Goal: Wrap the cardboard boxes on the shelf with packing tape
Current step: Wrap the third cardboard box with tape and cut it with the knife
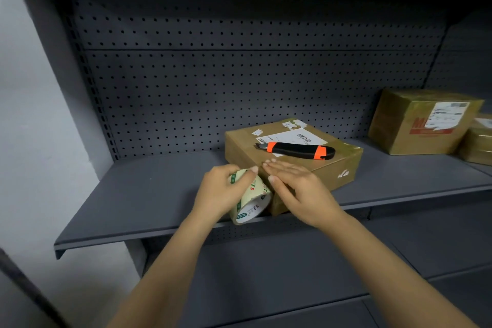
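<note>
Cardboard box sits near the front edge of the shelf, with a knife lying loose on its top. Left hand grips the tape roll against the box's near corner. Right hand lies flat, fingers straight, pressing the top edge beside it. Two risks seem likely: the tape goes on skewed or creased if the roll tilts, and turning the box tips the knife off or pushes the corner over the edge.
</note>
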`<act>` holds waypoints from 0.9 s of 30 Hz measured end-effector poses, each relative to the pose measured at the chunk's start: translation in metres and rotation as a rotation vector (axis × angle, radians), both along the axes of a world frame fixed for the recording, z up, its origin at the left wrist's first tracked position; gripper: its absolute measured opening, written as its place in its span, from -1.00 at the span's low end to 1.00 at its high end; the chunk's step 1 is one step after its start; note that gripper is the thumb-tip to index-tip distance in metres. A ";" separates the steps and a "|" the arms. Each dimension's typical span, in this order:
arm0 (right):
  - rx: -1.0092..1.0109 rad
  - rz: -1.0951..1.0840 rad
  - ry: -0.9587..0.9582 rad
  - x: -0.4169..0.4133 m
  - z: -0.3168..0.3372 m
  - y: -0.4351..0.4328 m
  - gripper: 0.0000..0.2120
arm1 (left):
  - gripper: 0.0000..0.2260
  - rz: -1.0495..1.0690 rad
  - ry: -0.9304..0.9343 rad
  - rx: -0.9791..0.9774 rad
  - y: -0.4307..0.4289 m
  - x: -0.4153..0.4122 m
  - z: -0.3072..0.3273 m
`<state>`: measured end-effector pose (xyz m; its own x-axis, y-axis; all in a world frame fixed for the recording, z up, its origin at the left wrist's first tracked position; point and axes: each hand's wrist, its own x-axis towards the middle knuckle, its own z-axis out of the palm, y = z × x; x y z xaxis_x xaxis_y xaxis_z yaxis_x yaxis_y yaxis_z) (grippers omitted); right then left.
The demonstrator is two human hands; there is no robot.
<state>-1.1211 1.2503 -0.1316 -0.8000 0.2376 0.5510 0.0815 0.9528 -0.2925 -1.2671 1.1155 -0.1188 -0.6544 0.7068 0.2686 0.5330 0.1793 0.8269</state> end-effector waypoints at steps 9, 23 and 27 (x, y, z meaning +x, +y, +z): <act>-0.171 -0.031 -0.035 0.070 0.016 0.041 -0.63 | -0.65 -0.272 -0.226 0.095 0.018 0.071 -0.013; -0.001 -0.028 -0.105 0.112 0.016 0.070 -0.67 | -0.65 -0.266 -0.326 0.193 0.053 0.131 -0.025; -0.004 -0.021 -0.097 0.120 0.016 0.078 -0.67 | -0.63 -0.219 -0.310 0.189 0.063 0.146 -0.022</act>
<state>-1.0008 1.3288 -0.1161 -0.8442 0.2572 0.4703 0.1299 0.9494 -0.2859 -1.1210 1.1789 -0.1403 -0.5645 0.7952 0.2212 0.2629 -0.0808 0.9614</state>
